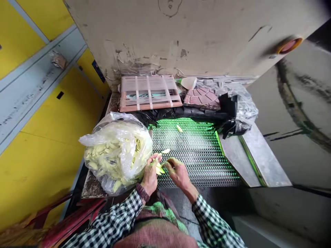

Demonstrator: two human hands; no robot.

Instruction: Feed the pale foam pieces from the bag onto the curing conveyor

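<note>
My left hand [150, 174] is closed on several pale yellow-green pieces [159, 168], held just above the near edge of a green-lit metal mesh belt [196, 151]. My right hand [178, 172] pinches one end of the same pieces, fingers curled. A clear plastic bag [116, 151] full of the same pale pieces sits right beside my left hand. Two loose pieces lie on the mesh, one near my fingers [166, 151] and one farther back [179, 128].
A pinkish slatted tray [148, 93] and a reddish patterned pad [201, 97] rest at the back on black plastic sheeting [207, 113]. A beige machine panel [196, 34] rises behind. Yellow wall panels [51, 113] stand to the left, a metal ledge [258, 162] to the right.
</note>
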